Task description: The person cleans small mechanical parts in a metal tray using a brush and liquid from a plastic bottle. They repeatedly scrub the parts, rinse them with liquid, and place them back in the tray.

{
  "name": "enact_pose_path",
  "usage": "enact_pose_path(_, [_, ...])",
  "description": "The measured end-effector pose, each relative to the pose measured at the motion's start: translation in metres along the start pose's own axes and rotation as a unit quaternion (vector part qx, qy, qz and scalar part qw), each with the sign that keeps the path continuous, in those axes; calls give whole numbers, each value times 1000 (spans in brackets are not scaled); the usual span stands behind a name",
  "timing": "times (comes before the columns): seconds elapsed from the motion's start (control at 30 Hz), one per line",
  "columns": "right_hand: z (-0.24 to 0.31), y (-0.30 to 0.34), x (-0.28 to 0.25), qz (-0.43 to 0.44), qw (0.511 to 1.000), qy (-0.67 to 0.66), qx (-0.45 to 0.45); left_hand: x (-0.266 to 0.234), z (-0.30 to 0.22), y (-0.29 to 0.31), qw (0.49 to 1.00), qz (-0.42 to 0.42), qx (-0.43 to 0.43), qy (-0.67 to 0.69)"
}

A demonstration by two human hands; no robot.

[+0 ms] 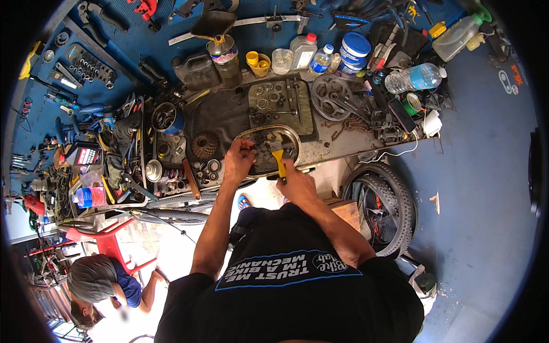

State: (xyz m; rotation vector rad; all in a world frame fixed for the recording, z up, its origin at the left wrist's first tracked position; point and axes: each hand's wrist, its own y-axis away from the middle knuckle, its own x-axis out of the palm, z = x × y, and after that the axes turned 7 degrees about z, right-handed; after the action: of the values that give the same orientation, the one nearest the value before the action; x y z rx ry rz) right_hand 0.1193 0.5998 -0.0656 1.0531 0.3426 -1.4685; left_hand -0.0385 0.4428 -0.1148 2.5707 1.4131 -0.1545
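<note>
My right hand (297,184) is closed around the yellow handle of a paintbrush (279,162). The pale brush head points down into a shallow oval pan (297,139) of dark, dirty liquid. At the pan's left side, my left hand (238,162) pinches a small dark part (250,148), too small to name. Behind the pan, a dark mat (306,117) carries several metal rings and rod-like pieces. A sprocket cassette (205,146) lies left of my left hand, near a wooden-handled tool (191,179).
Bottles, tubs and a yellow cup (259,64) line the bench's back. A chainring with crank arm (333,98), a chain (350,127) and a phone (402,116) lie to the right. Bike tyres (400,211) lean below. Another person (100,280) sits low at the left by a red chair (108,243).
</note>
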Motion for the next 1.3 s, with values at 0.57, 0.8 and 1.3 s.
enact_pose_path(0.57, [5,-3,-114,-90,989,-60,-103,6,11,0,997,22,38,-59])
enact_pose_path(0.8, [-7,-26,-68,-95,983,-38,-150,2,0,7,998,41,-28,-42])
enact_pose_path(1.3, [9,-44,-48,-84,956,-259,-106,8,-23,18,1000,11,4,-4])
